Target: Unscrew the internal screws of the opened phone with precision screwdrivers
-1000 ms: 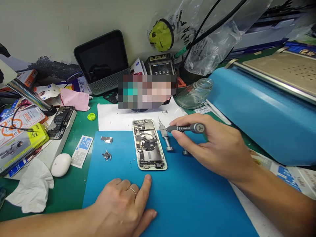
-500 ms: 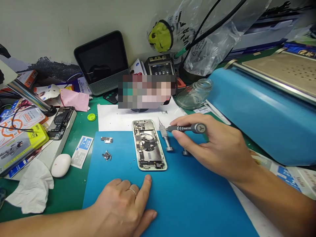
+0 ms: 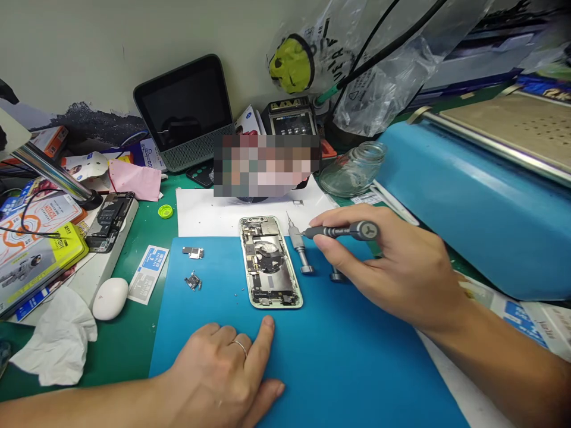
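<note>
An opened phone with its inner parts bare lies on a blue mat. My left hand rests on the mat just below it, empty, index finger stretched toward the phone's lower edge, thumb apart, other fingers bent. Above the mat, right of the phone, my right hand pinches a dark screwdriver held nearly level, its tip pointing left. Under that tip lies a second, grey screwdriver. Another tool's round end shows beside my right hand, the rest hidden.
Small metal plates and a cluster of tiny parts lie left of the phone. Farther left are a white earbud case, crumpled tissue and another opened phone. A glass jar and blue machine stand at right.
My right hand has shifted slightly right with the screwdriver, whose handle end moved the same way. My left hand and the opened phone are nearly unchanged.
</note>
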Demonstrator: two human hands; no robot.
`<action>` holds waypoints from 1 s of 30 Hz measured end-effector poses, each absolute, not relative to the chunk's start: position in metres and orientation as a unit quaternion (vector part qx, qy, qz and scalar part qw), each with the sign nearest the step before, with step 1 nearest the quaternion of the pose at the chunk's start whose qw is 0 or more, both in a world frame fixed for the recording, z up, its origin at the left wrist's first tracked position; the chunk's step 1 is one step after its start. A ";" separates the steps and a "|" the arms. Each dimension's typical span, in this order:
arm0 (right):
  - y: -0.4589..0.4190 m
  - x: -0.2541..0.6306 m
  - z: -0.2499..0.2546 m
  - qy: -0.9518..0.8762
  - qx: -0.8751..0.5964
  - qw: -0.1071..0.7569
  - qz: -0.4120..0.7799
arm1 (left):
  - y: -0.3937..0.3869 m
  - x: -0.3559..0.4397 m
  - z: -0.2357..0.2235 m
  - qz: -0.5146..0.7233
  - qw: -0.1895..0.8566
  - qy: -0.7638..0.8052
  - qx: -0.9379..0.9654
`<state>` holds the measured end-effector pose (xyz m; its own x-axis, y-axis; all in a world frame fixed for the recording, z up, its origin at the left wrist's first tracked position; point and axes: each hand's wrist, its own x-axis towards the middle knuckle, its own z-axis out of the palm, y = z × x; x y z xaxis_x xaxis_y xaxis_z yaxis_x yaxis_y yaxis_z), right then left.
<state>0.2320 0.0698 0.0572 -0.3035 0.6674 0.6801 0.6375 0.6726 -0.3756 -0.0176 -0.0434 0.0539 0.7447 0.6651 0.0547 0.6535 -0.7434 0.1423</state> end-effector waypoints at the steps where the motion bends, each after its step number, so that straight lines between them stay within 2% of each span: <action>1: 0.070 0.232 0.057 -0.807 -0.404 0.431 0.017 | -0.043 -0.018 0.054 0.050 0.058 0.354 0.932; 30: 0.066 0.233 0.051 -0.789 -0.405 0.462 0.008 | -0.042 -0.017 0.053 0.049 0.063 0.355 0.932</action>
